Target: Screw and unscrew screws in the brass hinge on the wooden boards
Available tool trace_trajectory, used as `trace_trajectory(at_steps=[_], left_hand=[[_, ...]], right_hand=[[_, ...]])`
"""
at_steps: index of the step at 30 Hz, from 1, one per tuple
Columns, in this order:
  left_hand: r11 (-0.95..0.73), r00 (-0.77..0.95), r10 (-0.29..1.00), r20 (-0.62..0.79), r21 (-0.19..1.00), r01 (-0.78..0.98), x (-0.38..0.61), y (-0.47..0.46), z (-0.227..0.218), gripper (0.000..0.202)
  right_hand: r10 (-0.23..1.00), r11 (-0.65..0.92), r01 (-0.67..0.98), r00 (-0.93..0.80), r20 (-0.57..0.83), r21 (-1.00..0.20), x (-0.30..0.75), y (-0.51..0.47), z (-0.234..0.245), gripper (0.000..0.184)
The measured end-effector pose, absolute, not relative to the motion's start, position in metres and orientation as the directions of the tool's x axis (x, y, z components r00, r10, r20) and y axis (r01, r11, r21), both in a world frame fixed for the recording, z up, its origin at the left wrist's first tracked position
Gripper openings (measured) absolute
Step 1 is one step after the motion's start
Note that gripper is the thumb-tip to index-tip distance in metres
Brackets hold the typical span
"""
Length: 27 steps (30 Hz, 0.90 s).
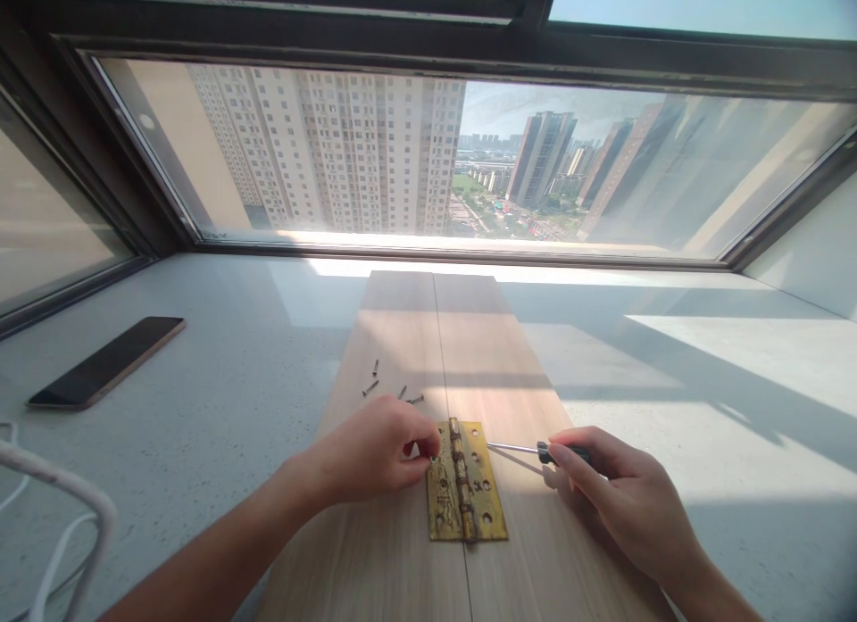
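Observation:
A brass hinge (467, 494) lies flat across the seam of two light wooden boards (428, 336) on a white sill. My left hand (375, 452) rests at the hinge's upper left corner, its thumb and forefinger pinched there on something too small to make out. My right hand (626, 501) holds a small screwdriver (528, 449) by its dark handle, the metal shaft pointing left toward the hinge, tip just short of it. Several loose screws (395, 388) lie on the left board just beyond my left hand.
A dark phone (107, 361) lies on the sill at the left. White cable (60, 524) loops at the lower left corner. A wide window with a dark frame (428, 247) runs behind the boards, high-rise buildings outside.

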<state>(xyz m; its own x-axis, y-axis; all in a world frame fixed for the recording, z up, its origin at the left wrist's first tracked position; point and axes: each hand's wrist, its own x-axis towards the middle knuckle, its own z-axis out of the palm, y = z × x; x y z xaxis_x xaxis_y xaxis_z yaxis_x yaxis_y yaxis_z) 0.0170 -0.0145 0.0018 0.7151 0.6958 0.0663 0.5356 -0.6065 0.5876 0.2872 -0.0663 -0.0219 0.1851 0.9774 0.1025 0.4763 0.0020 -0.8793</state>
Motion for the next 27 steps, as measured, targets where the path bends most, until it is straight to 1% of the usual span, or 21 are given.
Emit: trace_trajectory(at_steps=[5,8,11,14,18,22,27], left_hand=[[-0.621,0.716,0.693,0.080,0.571,0.538,0.019,-0.015,0.002,0.013],[-0.610,0.711,0.699,0.074,0.579,0.540,0.018,-0.015,0.002,0.012],[-0.557,0.668,0.739,0.080,0.631,0.540,0.016,-0.014,0.005,0.009],[-0.470,0.566,0.816,0.119,0.708,0.528,0.014,-0.012,0.008,0.007],[-0.422,0.485,0.861,0.149,0.742,0.521,0.016,-0.010,0.003,0.009],[-0.421,0.455,0.873,0.176,0.743,0.520,0.021,-0.009,-0.008,0.010],[-0.453,0.466,0.864,0.192,0.702,0.550,0.025,-0.009,-0.015,0.011]], right_hand=[[0.986,0.001,0.502,0.146,0.086,-0.865,0.290,-0.065,-0.023,0.028],[0.979,-0.002,0.497,0.177,0.100,-0.867,0.288,-0.066,-0.021,0.027],[0.971,-0.001,0.514,0.205,0.122,-0.858,0.286,-0.067,-0.020,0.026],[0.974,0.020,0.552,0.177,0.141,-0.833,0.288,-0.067,-0.020,0.029],[0.979,0.035,0.578,0.143,0.144,-0.815,0.291,-0.066,-0.022,0.032],[0.980,0.038,0.586,0.135,0.144,-0.810,0.292,-0.066,-0.022,0.031],[0.982,0.039,0.596,0.125,0.141,-0.802,0.292,-0.066,-0.022,0.032]])
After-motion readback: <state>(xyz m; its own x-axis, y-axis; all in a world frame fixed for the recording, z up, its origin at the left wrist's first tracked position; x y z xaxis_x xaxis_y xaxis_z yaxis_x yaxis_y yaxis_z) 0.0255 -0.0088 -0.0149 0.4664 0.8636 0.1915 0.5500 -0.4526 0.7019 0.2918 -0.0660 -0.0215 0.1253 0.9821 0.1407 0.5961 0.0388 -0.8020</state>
